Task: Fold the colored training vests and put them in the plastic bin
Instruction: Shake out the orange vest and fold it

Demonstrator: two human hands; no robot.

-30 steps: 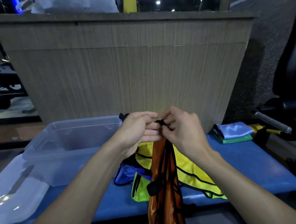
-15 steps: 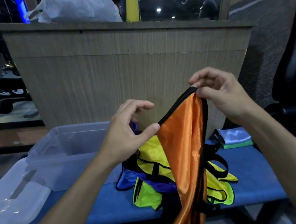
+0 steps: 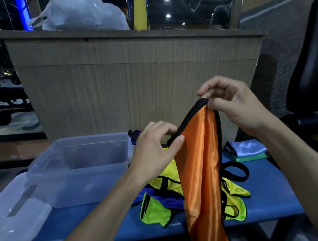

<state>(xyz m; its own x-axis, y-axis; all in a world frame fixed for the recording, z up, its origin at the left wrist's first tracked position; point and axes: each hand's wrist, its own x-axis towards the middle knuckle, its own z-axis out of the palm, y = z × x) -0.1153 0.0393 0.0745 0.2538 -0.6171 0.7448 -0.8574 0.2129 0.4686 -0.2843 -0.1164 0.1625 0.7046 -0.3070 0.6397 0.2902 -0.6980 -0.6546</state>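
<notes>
My hands, formerly together at the orange vest (image 3: 199, 167): now apart. Right hand (image 3: 232, 102) raised, pinching black trim; left hand (image 3: 156, 151) now pinching the trim lower down.

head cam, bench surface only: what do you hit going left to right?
Bin lid → clear plastic bin → left hand → orange vest, pinched by both hands → right hand → folded blue and green cloths. Yellow and blue vests left out: they lie under the orange one.
</notes>
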